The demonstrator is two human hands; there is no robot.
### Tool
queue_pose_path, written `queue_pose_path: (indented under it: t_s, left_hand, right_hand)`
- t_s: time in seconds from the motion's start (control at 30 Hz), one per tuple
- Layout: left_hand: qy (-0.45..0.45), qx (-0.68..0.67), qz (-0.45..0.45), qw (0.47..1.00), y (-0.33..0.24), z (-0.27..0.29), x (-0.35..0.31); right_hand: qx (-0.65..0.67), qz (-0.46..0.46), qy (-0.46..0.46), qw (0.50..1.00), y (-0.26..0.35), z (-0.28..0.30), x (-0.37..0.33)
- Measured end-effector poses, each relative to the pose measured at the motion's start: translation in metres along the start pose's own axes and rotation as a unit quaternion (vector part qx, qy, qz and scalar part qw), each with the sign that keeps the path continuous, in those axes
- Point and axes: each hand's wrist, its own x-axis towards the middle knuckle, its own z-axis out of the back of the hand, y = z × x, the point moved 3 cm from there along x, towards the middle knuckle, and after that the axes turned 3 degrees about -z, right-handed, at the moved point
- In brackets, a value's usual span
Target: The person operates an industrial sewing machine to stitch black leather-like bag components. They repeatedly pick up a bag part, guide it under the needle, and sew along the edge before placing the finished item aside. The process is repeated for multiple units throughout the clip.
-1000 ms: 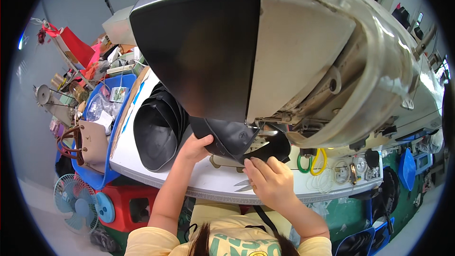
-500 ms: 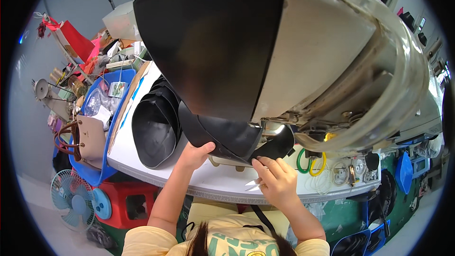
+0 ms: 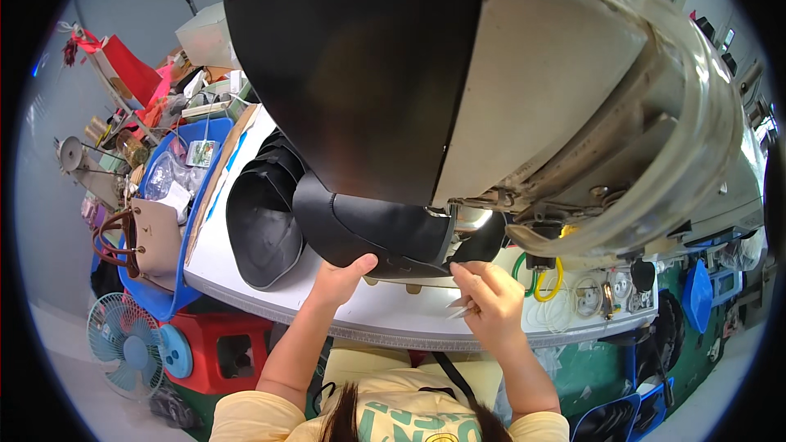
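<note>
A curved black leather-like piece (image 3: 377, 233) with a seamed flap lies under the sewing machine (image 3: 557, 74). My left hand (image 3: 340, 280) grips its near edge, thumb on top and fingers hidden beneath. At the piece's right end, my right hand (image 3: 491, 299) pinches the edge between thumb and fingertips. Two pale pointed metal tips, like those of thread snips (image 3: 458, 308), stick out from the right palm; the rest is covered by the hand. The machine head hides the far part of the piece. Left of it stands a nested stack of similar black pieces (image 3: 260, 229).
The white tabletop (image 3: 409, 311) has a ruler strip along its front edge. Green and yellow rings (image 3: 549, 282) and small spools lie at the right. At the left are a blue bin (image 3: 164, 299) holding a beige handbag (image 3: 155, 233), a fan (image 3: 127, 344) and a red stool (image 3: 217, 352).
The black piece has turned at the machine, its near edge now lying more level. My right hand has shifted slightly right, still pinching the edge; my left has moved a little right and down.
</note>
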Motion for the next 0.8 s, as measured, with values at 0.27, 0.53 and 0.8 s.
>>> queue_pose_path:
  t_s: [0.27,0.53,0.8]
  left_hand:
    - [-0.029,0.019,-0.002,0.999,-0.004,-0.010,-0.003]
    - [-0.016,-0.012,-0.009,1.000,-0.009,-0.021,0.002]
    - [-0.071,-0.113,-0.008,0.991,-0.015,-0.052,0.012]
  right_hand:
    - [0.032,-0.010,-0.008,0.999,-0.010,0.003,0.003]
    - [0.012,0.009,-0.064,0.998,-0.018,0.001,0.007]
    - [0.004,0.062,-0.117,0.991,-0.014,-0.014,0.002]
